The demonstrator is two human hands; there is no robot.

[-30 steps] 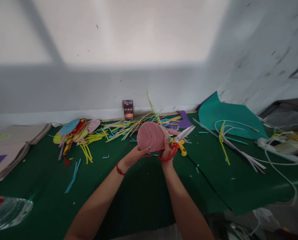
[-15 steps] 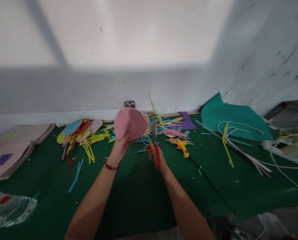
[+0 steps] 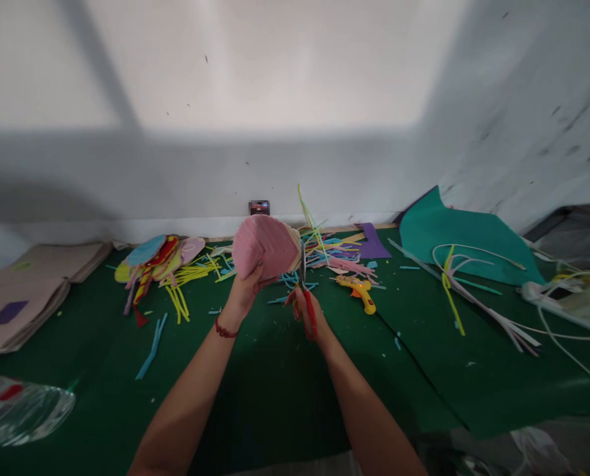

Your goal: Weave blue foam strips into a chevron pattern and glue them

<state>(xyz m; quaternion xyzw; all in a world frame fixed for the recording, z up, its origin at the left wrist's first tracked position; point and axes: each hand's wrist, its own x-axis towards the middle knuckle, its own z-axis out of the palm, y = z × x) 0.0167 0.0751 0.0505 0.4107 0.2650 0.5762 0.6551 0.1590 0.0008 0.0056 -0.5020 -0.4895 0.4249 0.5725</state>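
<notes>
My left hand (image 3: 245, 289), a red beaded bracelet at its wrist, is closed around the lower side of a rounded pink felt piece (image 3: 265, 246) and holds it above the table. Cream-coloured material shows along the right edge of that piece. In my right hand (image 3: 308, 311) are red-handled scissors (image 3: 310, 320), their blades pointing up beside that cream edge. Whether the blades touch it I cannot tell. Behind both hands lies a heap of thin coloured strips (image 3: 341, 251). A yellow glue gun (image 3: 358, 291) rests right of the scissors, its black cord running toward the front.
Coloured felt shapes (image 3: 148, 254) and yellow strips (image 3: 178, 301) lie left on the green table (image 3: 269, 396). Paper bags (image 3: 32, 297) and a clear plastic bottle (image 3: 24, 410) stand further left. At right are a teal sheet (image 3: 468, 235), loose strips and a white power strip (image 3: 562, 305).
The pink felt piece has shifted slightly right, toward the scissors. The scissor blades now sit closer to its cream edge. The whole view has moved a little.
</notes>
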